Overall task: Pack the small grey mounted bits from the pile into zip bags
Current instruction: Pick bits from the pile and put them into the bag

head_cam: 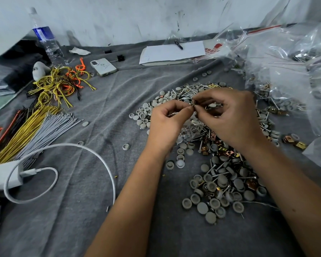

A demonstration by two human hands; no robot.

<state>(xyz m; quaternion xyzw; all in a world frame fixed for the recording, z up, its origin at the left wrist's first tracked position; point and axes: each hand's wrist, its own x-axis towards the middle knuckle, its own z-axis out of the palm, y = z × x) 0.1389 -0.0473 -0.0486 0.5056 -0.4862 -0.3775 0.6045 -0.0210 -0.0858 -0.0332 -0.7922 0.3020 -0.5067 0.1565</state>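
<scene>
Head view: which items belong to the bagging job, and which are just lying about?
Job:
left hand and right hand, pinching a small zip bag
pile of grey bits
heap of zip bags

Lying about:
water bottle
phone
notepad with pen
cable ties
white charging cable

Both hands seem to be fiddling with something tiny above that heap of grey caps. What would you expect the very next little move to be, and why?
Probably finishing the seal. The left hand and right hand pinch the top edge of a small clear zip bag that hangs filled above the pile, so sliding the fingertips along the strip looks likely.
</scene>
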